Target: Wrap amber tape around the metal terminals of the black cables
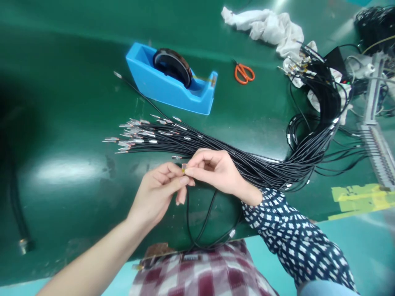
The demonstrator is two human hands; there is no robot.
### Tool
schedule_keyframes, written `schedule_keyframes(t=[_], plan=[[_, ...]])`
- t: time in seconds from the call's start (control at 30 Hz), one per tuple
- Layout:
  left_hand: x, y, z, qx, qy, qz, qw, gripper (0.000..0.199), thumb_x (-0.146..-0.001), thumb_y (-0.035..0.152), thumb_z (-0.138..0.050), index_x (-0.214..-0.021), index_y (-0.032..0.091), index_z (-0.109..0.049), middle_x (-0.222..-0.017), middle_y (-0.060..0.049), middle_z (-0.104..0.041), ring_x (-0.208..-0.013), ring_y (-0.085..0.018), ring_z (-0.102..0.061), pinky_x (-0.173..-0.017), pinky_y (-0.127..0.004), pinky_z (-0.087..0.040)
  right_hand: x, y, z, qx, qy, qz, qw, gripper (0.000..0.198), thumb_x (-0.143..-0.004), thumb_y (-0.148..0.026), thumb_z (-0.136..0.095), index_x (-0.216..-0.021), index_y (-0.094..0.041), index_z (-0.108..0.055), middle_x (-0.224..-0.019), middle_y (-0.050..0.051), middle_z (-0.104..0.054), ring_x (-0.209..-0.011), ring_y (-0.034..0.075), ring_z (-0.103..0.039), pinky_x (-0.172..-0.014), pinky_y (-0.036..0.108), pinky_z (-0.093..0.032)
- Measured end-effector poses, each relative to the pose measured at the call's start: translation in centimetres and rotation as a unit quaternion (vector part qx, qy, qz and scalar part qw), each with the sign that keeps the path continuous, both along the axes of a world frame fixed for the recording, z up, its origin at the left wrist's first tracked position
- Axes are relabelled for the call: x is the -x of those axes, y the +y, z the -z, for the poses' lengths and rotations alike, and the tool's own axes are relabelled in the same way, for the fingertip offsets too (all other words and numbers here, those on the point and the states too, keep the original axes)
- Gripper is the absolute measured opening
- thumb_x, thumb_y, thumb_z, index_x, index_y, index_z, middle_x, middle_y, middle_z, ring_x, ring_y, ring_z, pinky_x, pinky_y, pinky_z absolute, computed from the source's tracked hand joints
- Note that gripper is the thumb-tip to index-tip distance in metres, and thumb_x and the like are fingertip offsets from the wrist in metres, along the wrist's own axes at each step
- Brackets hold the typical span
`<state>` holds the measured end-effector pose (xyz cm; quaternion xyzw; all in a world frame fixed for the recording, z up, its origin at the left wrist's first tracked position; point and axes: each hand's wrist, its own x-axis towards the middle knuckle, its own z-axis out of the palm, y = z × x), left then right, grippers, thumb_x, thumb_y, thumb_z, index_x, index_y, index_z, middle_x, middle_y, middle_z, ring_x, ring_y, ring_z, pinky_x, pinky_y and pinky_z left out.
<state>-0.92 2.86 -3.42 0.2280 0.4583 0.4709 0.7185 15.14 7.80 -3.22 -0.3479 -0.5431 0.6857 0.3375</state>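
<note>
My left hand [160, 189] is closed in a pinch at the end of a black cable [187, 209], which hangs below the fingers in a loop near the table edge. Between the fingertips of both hands shows a small piece of amber tape [184, 167] at the cable end. My right hand [216, 170] pinches at this tape from the right; its fingertips touch those of the left. Just beyond the hands lies a thick bundle of black cables [210, 146], with silvery connector ends [135, 133] pointing left. The exact contact inside the pinch is partly hidden.
A blue tape dispenser [173, 92] with a roll of amber tape [175, 65] stands behind the bundle. Orange-handled scissors [244, 74] and a crumpled white cloth [271, 26] lie farther back. At right are more coiled cables [327, 94] and a metal rack [378, 152].
</note>
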Motion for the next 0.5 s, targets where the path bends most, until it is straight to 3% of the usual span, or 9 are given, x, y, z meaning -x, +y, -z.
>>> schedule_keyframes(t=[0.5], plan=[[0.23, -0.63, 0.25, -0.053, 0.064, 0.03, 0.996, 0.006, -0.084, 0.017, -0.067, -0.078, 0.016, -0.069, -0.073, -0.002, -0.075, -0.042, -0.008, -0.059, -0.043, -0.019, -0.044, 0.13, 0.48, 0.01, -0.001, -0.001, -0.009, 1.0, 0.017, -0.078, -0.03, -0.075, -0.08, -0.014, -0.069, -0.072, 0.0, -0.062, -0.053, 0.006, -0.054, -0.049, 0.02, -0.042]])
